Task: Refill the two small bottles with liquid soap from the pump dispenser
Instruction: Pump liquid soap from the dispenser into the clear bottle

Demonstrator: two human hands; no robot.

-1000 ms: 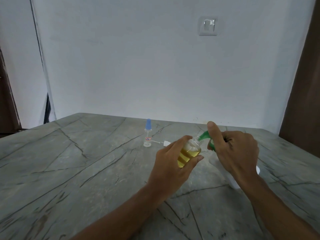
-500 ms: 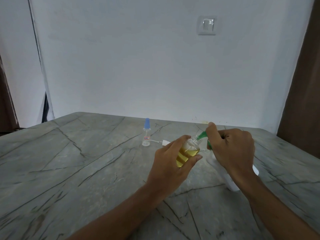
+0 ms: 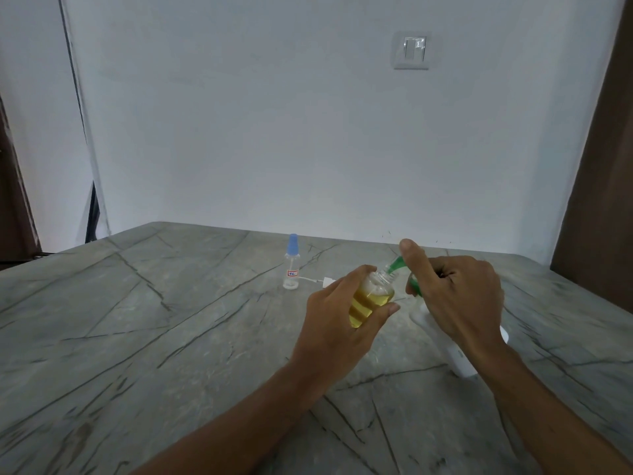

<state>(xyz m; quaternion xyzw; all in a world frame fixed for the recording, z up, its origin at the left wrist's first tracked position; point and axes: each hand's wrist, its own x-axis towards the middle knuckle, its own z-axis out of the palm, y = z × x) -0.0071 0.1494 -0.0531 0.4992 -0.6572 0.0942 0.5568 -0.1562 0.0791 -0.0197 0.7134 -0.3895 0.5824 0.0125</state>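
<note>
One bottle [image 3: 371, 298] at the green spout [image 3: 397, 264]

Right of centre in the frame, the left hand [image 3: 337, 323] held the bottle off the table [image 3: 137, 320], fingers and thumb wrapped round its sides. The bottle was tilted, its open neck pointing up and to the right, and yellow soap filled the lower part of it. The tip of the spout touched the neck or sat just inside it; I could not tell which.

The right hand [image 3: 455, 296] was closed round the green top of the dispenser [image 3: 459, 358], most fingers curled in, one digit stuck out straight above the spout. The white body of the dispenser showed below that wrist and leaned up and leftward toward the bottle.

Further back, near the middle of the frame, the second bottle [image 3: 292, 267] stood upright on the table with a blue cap on and a small label on its clear side. Just to its right a white pump cap [image 3: 328, 281] with a thin tube lay on the stone.

High on the wall, upper right, was a switch [image 3: 414, 49].
</note>
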